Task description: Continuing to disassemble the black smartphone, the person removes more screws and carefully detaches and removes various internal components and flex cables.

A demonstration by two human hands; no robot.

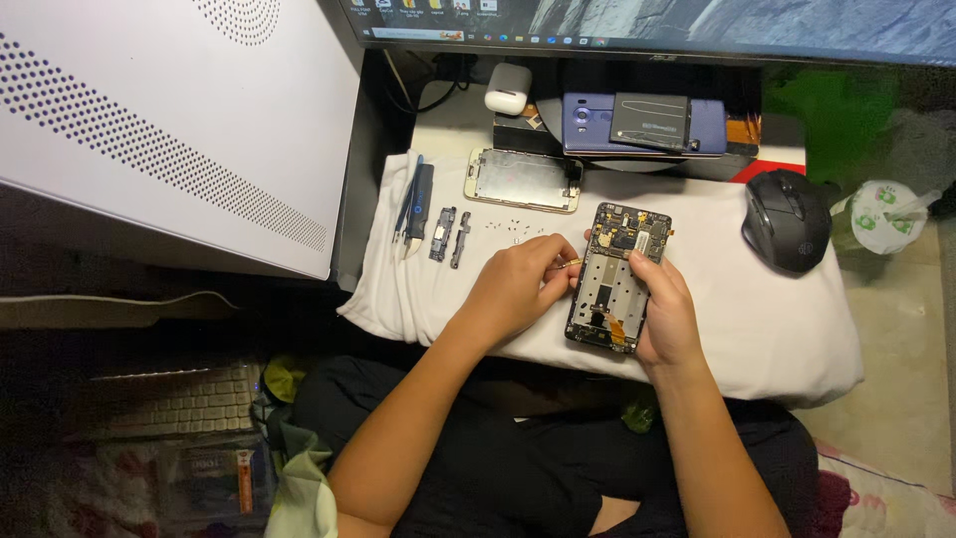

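White cloth (757, 329) over desk, frame centre, catches loose screws (513, 231). Right hand (665, 311) grips opened phone (615, 274), steadying it; left hand (518, 287) pinches small gold part (572, 264) at its edge.

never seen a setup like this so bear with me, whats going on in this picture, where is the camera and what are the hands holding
There is no machine here, just a person's two bare hands. The one picture comes from a camera worn on the person's head, looking down. The right hand steadies an opened phone with its insides showing, lying on a white cloth. The left hand pinches a small gold-coloured part at the phone's edge. Also on the cloth: a metal phone frame, tiny screws, small dark parts and blue tools. A black mouse sits to the right, below a computer screen.
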